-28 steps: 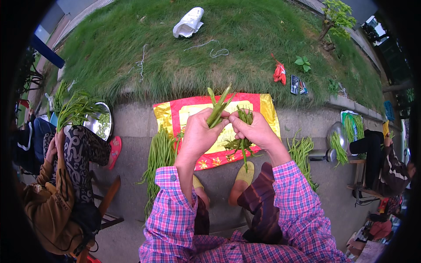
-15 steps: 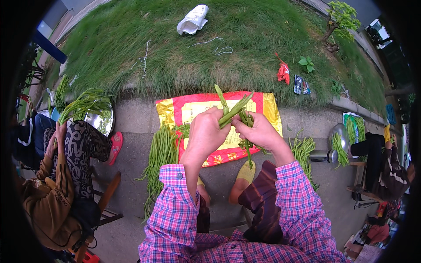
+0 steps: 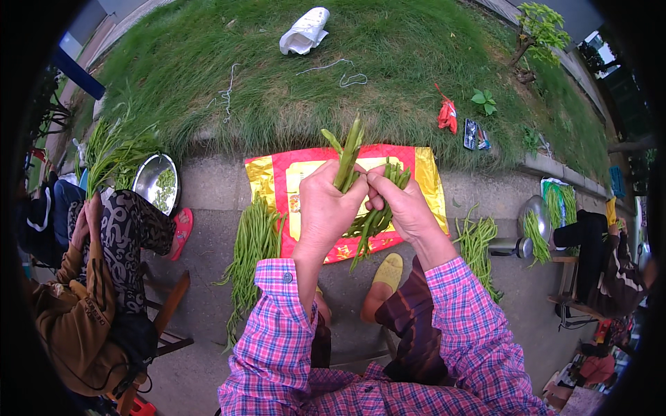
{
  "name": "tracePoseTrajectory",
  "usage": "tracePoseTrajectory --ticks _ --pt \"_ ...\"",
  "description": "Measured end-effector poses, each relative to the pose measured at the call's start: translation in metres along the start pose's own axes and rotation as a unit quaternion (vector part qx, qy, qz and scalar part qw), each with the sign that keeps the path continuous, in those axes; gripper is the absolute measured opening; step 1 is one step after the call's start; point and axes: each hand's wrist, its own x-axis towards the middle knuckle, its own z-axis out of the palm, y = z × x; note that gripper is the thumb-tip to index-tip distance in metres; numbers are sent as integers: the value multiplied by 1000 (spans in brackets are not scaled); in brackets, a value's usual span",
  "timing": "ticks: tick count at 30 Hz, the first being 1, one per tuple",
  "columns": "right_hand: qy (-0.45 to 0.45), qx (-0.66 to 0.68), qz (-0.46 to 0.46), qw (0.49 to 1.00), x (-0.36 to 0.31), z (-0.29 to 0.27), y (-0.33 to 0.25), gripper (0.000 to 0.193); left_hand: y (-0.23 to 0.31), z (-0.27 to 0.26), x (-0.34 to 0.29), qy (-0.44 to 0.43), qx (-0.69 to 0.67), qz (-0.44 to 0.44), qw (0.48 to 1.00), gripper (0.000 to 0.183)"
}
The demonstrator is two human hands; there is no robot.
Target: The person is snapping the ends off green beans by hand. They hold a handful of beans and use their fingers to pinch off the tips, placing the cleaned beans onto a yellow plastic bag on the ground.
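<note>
In front of me, my left hand [image 3: 326,204] is closed round several thick green stalks [image 3: 349,154] whose tips point up. Close beside it, my right hand [image 3: 406,208] is closed on a bunch of thinner green stalks [image 3: 395,175]. The fingertips of both hands meet between the two bunches. More stalks hang below the hands, over a red and yellow printed sack [image 3: 431,182] spread flat on the ground. To the left of the sack is a long pile of green stalks [image 3: 251,243]; another pile [image 3: 479,243] lies to its right.
At the left a seated person [image 3: 83,291] holds leafy stalks beside a metal basin [image 3: 170,197]. Another person [image 3: 621,270] sits at the far right near a metal bowl [image 3: 533,208]. A curb and grass [image 3: 257,83] lie beyond the sack, with a white bag [image 3: 304,31].
My left hand's stalks have swung more upright. My right hand's bunch now shows upright beside them. The person at the left has raised their leafy stalks.
</note>
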Motion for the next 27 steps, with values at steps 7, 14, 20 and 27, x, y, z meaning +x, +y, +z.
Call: tracePoseTrajectory --ticks 7,14,20,27 --pt "49 142 7 989 2 -3 -4 17 3 0 4 84 -159 -108 978 9" --pt "76 103 -28 991 5 -12 -13 22 -10 -17 14 -9 -150 -203 968 21" --pt "89 90 -41 991 4 -16 -14 27 -11 -13 13 -101 -174 -200 959 22" --pt "34 45 12 998 -4 -6 -21 30 -4 -17 7 -204 -116 -172 957 18"
